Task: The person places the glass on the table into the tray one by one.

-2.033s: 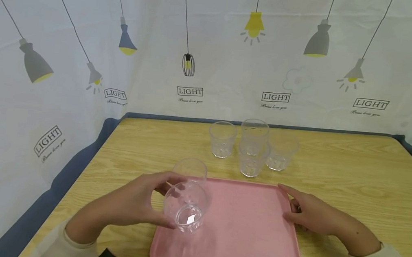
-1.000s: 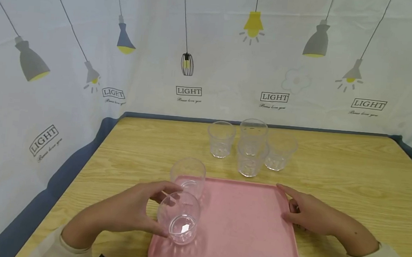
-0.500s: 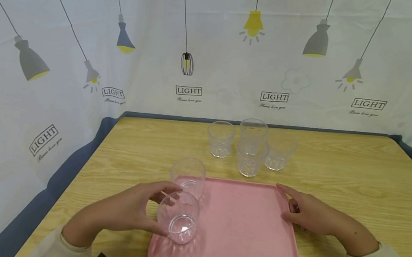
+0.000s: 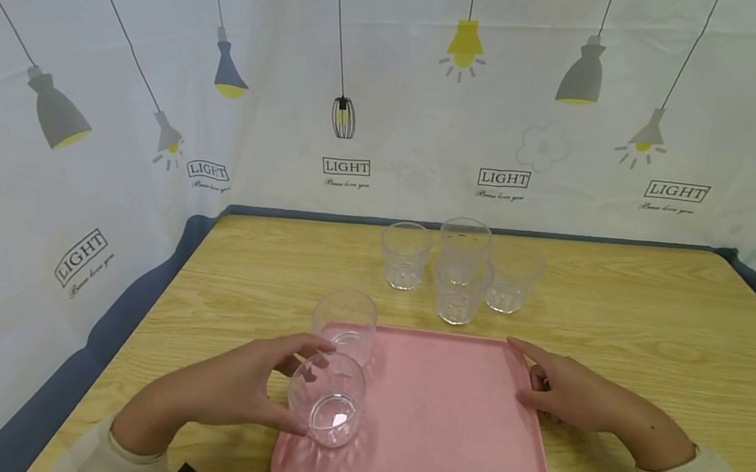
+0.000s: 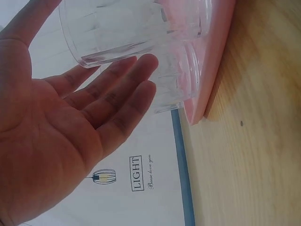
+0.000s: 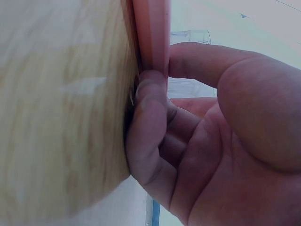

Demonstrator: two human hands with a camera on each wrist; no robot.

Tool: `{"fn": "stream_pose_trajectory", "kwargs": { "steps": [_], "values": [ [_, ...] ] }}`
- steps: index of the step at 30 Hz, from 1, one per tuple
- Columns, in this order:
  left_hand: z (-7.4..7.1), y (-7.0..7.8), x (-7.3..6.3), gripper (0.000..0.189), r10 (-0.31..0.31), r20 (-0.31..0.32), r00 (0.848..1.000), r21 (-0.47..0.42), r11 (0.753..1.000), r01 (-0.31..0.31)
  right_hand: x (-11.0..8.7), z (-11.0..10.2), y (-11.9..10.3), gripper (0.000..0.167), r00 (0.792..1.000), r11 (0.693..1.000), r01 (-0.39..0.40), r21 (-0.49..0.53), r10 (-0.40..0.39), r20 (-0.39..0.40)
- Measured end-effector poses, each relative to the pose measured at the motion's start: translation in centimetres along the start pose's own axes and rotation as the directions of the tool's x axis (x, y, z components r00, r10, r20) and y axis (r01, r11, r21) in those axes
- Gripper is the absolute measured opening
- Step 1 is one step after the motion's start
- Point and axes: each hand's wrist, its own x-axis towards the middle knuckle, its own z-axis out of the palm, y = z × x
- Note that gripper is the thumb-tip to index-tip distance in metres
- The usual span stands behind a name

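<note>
1. The white curtain carries the word LIGHT in boxed black capitals, repeated along its back and left side; beneath runs a script line ending "love you", its first word too unclear to read
2. Above the lettering are printed pendant lamps in grey, blue and yellow; one wire-cage lamp and one boxed LIGHT also show sideways in the left wrist view
3. The left hand comes in from the left, thumb toward the body and fingers on the far side, gently bent and side by side
4. The right hand comes in from the right, index finger stretched to the far right corner of the pink tray, other fingers tucked in
5. The left grip is spread as wide as the near clear tumbler and holds it by the side, between thumb and fingers
6. The right grip is nearly closed, pinching the tray's right rim with the thumb on its upper side
7. The near tumbler stands upright on the left part of the tray; a second clear tumbler stands just behind, whether touching I cannot tell
8. Beyond the tray, four more clear tumblers stand grouped on the wood-grain table
</note>
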Motion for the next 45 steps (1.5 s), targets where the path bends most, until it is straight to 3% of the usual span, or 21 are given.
{"fn": "stream_pose_trajectory", "kwargs": {
  "steps": [12, 26, 34, 45],
  "values": [
    [0.0, 0.1, -0.2, 0.086, -0.001, -0.004, 1.0, 0.065, 0.998, 0.001, 0.0, -0.1, 0.0, 0.079, 1.0, 1.0, 0.0, -0.004, 0.0, 0.008],
    [-0.4, -0.2, 0.0, 0.05, -0.029, -0.046, 0.999, 0.056, 0.998, 0.032, 0.0, 0.0, 0.1, 0.08, 1.0, 1.0, -0.002, 0.01, 0.002, -0.002],
    [-1.2, -0.7, 0.0, 0.025, -0.03, -0.139, 0.99, 0.119, 0.992, 0.047, 0.1, 0.1, 0.2, 0.08, 1.0, 1.0, -0.011, 0.02, 0.011, 0.005],
    [-1.8, -1.7, 1.0, 0.03, -0.071, -0.273, 0.959, 0.149, 0.982, 0.115, 0.2, 0.1, 0.3, 0.08, 1.0, 1.0, 0.008, 0.007, -0.008, -0.003]
  ]
}}
